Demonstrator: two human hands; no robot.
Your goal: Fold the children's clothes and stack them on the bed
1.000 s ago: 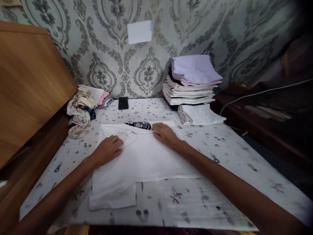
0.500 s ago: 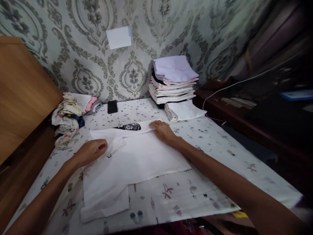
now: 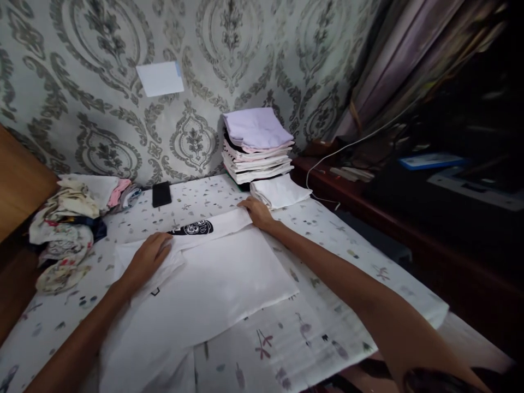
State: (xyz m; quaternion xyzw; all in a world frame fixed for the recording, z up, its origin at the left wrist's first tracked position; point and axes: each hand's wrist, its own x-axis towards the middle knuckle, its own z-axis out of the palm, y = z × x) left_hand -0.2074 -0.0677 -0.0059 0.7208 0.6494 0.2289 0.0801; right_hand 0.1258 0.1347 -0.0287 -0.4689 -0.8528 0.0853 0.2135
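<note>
A white table [image 3: 327,346] printed with small motifs carries a white shirt [image 3: 229,284], spread beneath the left hand [image 3: 148,255] and right hand [image 3: 258,212]. Just beyond the right hand lies a folded white cloth [image 3: 284,192], a tall stack of clothes [image 3: 260,131] behind it. A flat black object [image 3: 161,194] rests beyond the left hand; a rumpled heap of clothes [image 3: 71,234] sits to that hand's left.

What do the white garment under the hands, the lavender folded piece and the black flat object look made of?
White garment: matte woven or knit fabric, perhaps cotton; soft creases, folded edges.
Lavender folded piece: matte cloth; rounded folds, fibre unclear.
Black flat object: dark and smooth-looking; plastic, glass or leather, can't tell.
</note>
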